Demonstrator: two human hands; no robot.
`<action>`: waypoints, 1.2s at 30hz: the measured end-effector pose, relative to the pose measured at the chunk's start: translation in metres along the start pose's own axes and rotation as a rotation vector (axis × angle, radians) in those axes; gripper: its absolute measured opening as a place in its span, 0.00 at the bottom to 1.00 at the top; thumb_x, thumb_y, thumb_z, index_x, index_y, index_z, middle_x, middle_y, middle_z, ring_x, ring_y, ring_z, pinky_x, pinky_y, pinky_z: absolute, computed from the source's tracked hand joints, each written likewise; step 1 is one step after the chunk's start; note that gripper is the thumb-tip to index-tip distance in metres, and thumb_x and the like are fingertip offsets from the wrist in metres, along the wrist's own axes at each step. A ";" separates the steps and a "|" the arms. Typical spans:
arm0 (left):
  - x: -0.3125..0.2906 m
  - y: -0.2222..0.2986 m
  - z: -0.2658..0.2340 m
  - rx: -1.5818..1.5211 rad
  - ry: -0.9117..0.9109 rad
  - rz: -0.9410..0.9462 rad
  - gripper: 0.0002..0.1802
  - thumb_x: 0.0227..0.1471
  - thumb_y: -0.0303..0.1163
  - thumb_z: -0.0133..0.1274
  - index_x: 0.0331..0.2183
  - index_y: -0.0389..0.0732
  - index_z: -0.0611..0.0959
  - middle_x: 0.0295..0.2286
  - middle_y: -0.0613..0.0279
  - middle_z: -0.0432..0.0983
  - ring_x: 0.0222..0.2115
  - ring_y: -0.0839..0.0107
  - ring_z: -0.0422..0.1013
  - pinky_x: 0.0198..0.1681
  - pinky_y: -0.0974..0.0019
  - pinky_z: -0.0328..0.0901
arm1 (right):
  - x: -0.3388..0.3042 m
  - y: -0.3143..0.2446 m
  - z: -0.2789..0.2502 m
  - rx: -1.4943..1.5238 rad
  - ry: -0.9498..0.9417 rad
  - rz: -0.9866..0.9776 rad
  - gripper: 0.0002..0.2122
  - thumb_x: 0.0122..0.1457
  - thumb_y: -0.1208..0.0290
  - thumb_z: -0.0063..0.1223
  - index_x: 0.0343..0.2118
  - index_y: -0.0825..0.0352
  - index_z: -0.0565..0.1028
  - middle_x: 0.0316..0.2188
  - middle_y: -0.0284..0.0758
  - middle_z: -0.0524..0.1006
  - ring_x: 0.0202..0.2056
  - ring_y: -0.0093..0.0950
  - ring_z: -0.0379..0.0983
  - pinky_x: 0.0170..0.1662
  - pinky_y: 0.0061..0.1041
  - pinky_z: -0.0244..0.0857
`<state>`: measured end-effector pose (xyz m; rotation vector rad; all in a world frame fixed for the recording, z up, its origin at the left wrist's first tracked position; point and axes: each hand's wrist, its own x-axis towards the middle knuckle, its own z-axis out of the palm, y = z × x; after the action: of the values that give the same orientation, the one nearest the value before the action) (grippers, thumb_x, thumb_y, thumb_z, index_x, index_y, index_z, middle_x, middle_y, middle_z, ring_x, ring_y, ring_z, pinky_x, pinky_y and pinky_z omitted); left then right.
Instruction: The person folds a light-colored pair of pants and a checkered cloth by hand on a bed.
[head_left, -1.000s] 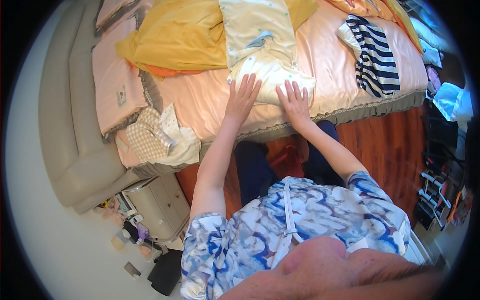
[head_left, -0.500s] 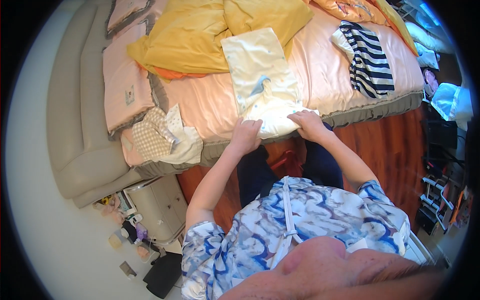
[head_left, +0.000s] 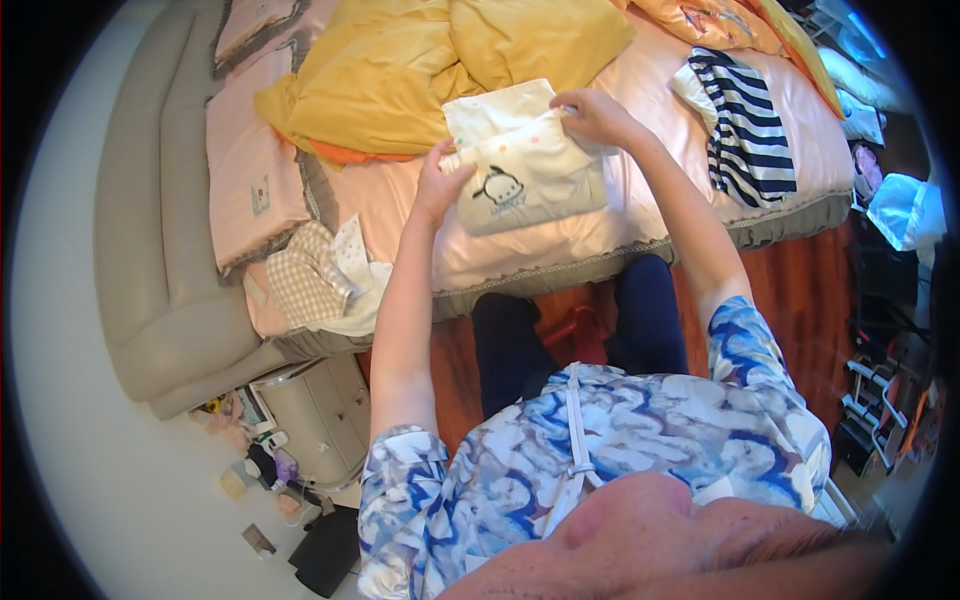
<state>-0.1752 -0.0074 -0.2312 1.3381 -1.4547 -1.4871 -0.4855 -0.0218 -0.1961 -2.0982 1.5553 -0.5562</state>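
A cream garment (head_left: 530, 190) with a cartoon dog print lies on the pink bedsheet, its near part folded up over the far part. The far end (head_left: 500, 105) shows as a plain strip beyond the fold. At the left corner of the folded edge is my left hand (head_left: 442, 183), its thumb and fingers closed on the cloth. My right hand (head_left: 597, 116) pinches the right corner, a little farther from me. Both arms are stretched forward over the bed's edge.
A mustard quilt (head_left: 380, 75) is heaped behind the garment. A black-and-white striped garment (head_left: 748, 125) lies to the right; a beige checked garment (head_left: 305, 272) lies on white cloth at left. Pink pillows (head_left: 258, 150) rest by the headboard (head_left: 150, 230). A bedside cabinet (head_left: 318, 410) stands lower left.
Both hands have moved away from the bed's near edge, carrying the garment's near end up and over. The dog print now faces up, and the garment is shorter.
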 end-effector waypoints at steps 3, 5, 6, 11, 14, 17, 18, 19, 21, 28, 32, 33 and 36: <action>0.033 -0.018 0.003 -0.070 0.121 -0.072 0.37 0.44 0.31 0.60 0.55 0.34 0.64 0.45 0.52 0.71 0.42 0.68 0.70 0.45 0.68 0.65 | 0.022 0.019 0.023 0.308 0.318 0.168 0.18 0.52 0.65 0.54 0.47 0.63 0.74 0.37 0.42 0.79 0.38 0.38 0.76 0.41 0.31 0.69; 0.052 -0.032 0.020 -0.283 0.230 0.003 0.35 0.48 0.29 0.59 0.54 0.32 0.63 0.45 0.52 0.71 0.42 0.69 0.70 0.45 0.69 0.65 | 0.007 0.048 0.046 0.300 0.478 0.165 0.24 0.52 0.61 0.58 0.48 0.71 0.71 0.35 0.45 0.79 0.38 0.35 0.77 0.41 0.28 0.69; 0.061 -0.042 0.022 -0.289 0.225 -0.002 0.35 0.48 0.29 0.59 0.54 0.32 0.63 0.45 0.52 0.71 0.42 0.69 0.70 0.45 0.69 0.65 | -0.010 0.058 0.064 0.414 0.448 0.262 0.27 0.51 0.61 0.59 0.50 0.74 0.68 0.38 0.48 0.77 0.39 0.36 0.76 0.42 0.28 0.69; 0.061 -0.060 0.020 -0.349 0.277 -0.007 0.31 0.51 0.28 0.56 0.53 0.30 0.64 0.46 0.52 0.70 0.44 0.70 0.68 0.46 0.70 0.64 | -0.058 0.056 0.112 0.697 0.450 0.520 0.40 0.47 0.56 0.64 0.55 0.79 0.58 0.46 0.55 0.71 0.48 0.37 0.71 0.48 0.30 0.66; 0.057 -0.074 0.004 -0.330 0.355 0.041 0.31 0.51 0.33 0.57 0.52 0.30 0.64 0.47 0.52 0.69 0.45 0.68 0.67 0.48 0.68 0.63 | -0.030 0.009 0.110 0.241 0.269 0.389 0.45 0.41 0.53 0.66 0.57 0.76 0.56 0.46 0.56 0.68 0.51 0.46 0.65 0.55 0.37 0.59; 0.055 -0.072 0.023 0.001 0.545 0.080 0.33 0.52 0.38 0.57 0.52 0.31 0.64 0.48 0.50 0.68 0.46 0.64 0.67 0.50 0.65 0.62 | -0.021 0.009 0.113 0.115 0.348 0.529 0.39 0.41 0.54 0.65 0.52 0.74 0.62 0.45 0.55 0.69 0.49 0.48 0.66 0.52 0.39 0.61; 0.040 -0.073 0.024 0.023 0.577 0.053 0.35 0.53 0.44 0.54 0.54 0.31 0.63 0.49 0.47 0.66 0.48 0.60 0.65 0.52 0.62 0.61 | -0.016 -0.007 0.112 0.213 0.351 0.555 0.33 0.41 0.55 0.64 0.48 0.71 0.66 0.44 0.52 0.71 0.47 0.47 0.68 0.50 0.40 0.62; 0.038 -0.065 0.041 -0.070 0.416 0.062 0.38 0.52 0.46 0.54 0.55 0.31 0.63 0.51 0.45 0.65 0.51 0.57 0.63 0.55 0.61 0.58 | -0.022 0.018 0.113 0.159 0.354 0.667 0.32 0.41 0.57 0.64 0.47 0.70 0.67 0.42 0.49 0.73 0.46 0.45 0.70 0.49 0.40 0.64; 0.012 -0.062 0.056 -0.005 0.386 -0.091 0.41 0.48 0.49 0.58 0.54 0.30 0.65 0.51 0.44 0.65 0.53 0.57 0.62 0.56 0.61 0.57 | -0.036 0.021 0.120 0.267 0.393 0.689 0.29 0.41 0.56 0.63 0.46 0.68 0.70 0.41 0.48 0.76 0.43 0.45 0.73 0.47 0.36 0.66; -0.028 -0.056 0.089 0.038 0.608 0.027 0.28 0.47 0.39 0.60 0.46 0.34 0.71 0.41 0.49 0.73 0.43 0.62 0.71 0.47 0.62 0.65 | -0.081 -0.011 0.097 0.788 0.388 0.557 0.21 0.52 0.69 0.57 0.47 0.77 0.71 0.41 0.42 0.76 0.41 0.30 0.72 0.45 0.27 0.66; -0.028 -0.013 0.135 -0.293 0.384 0.239 0.34 0.45 0.38 0.60 0.51 0.36 0.66 0.42 0.50 0.73 0.39 0.61 0.71 0.43 0.62 0.67 | -0.104 -0.008 -0.001 0.475 0.518 0.302 0.25 0.56 0.70 0.57 0.55 0.73 0.64 0.49 0.37 0.71 0.45 0.27 0.69 0.49 0.23 0.64; -0.026 -0.001 0.140 -0.309 0.372 0.251 0.34 0.45 0.38 0.60 0.51 0.36 0.66 0.42 0.50 0.73 0.39 0.61 0.71 0.43 0.62 0.67 | -0.118 0.029 -0.018 0.678 0.538 0.467 0.25 0.56 0.69 0.57 0.55 0.74 0.64 0.49 0.37 0.72 0.46 0.27 0.69 0.50 0.23 0.63; -0.024 0.010 0.130 -0.121 0.267 0.242 0.37 0.47 0.36 0.59 0.56 0.37 0.63 0.46 0.50 0.69 0.31 0.68 0.73 0.33 0.69 0.69 | -0.140 0.103 -0.040 0.276 0.477 0.628 0.25 0.57 0.66 0.55 0.54 0.75 0.64 0.48 0.45 0.72 0.48 0.35 0.70 0.51 0.28 0.63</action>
<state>-0.2936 0.0522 -0.2344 1.1897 -1.2825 -1.1733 -0.6265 0.0816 -0.2299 -1.2199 2.1215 -1.0007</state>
